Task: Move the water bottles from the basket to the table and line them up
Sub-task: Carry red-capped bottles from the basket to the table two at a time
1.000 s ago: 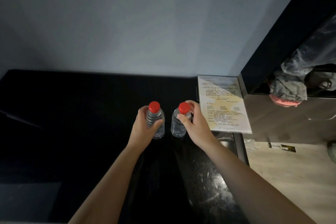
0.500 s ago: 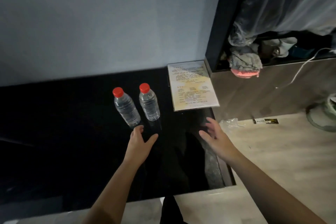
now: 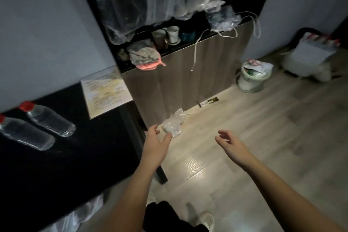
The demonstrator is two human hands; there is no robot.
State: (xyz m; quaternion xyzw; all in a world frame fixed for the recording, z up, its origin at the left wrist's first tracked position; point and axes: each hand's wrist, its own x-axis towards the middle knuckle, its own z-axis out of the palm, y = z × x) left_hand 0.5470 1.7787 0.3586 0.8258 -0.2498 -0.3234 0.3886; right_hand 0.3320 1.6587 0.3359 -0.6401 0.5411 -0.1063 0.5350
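Two water bottles (image 3: pixel 50 120) (red caps) stand on table (image 3: pixel 75 165); left hand (image 3: pixel 155 147), right hand (image 3: pixel 233 146) empty, relaxed.

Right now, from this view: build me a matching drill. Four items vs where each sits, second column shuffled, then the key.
Items
1. water bottles
2. crumpled plastic
3. grey-pink cloth
4. white bin

Places
A. cabinet ledge
B. black table
C. floor, by the table's end
D. floor, far from the table

Pairs: 1-B, 2-C, 3-A, 4-D
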